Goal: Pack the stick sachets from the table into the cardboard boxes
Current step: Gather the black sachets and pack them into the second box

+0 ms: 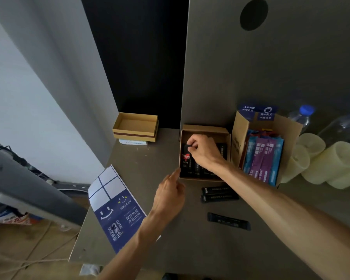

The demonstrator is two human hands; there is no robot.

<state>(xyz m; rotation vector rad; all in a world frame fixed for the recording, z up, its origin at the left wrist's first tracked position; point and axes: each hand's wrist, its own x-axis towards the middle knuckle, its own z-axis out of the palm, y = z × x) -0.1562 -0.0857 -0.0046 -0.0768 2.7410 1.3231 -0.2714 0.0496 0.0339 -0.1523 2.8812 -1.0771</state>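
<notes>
At the lower left of the frame a blue printed sheet (pixel 113 211) lies on the grey surface (pixel 150 158), and just right of it the left hand (pixel 169 196) points its loosely open fingers at the near corner of the small cardboard box (pixel 205 130). Over that box, mid-frame, the right hand (pixel 205 151) pinches a black sachet (pixel 186 157) upright among others inside. Three more dark sachets (pixel 220 194) lie below the box, with a taller box (pixel 240 134) of blue and purple sachets to the right.

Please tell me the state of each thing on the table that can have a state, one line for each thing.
small cardboard box: open, holds black sachets
tall cardboard box: open, filled with blue and purple sachets
black sachets on table: three, not yet packed
right hand: pinching a black sachet inside the small box
left hand: empty, finger at box corner
tan tray box: open, empty
</notes>
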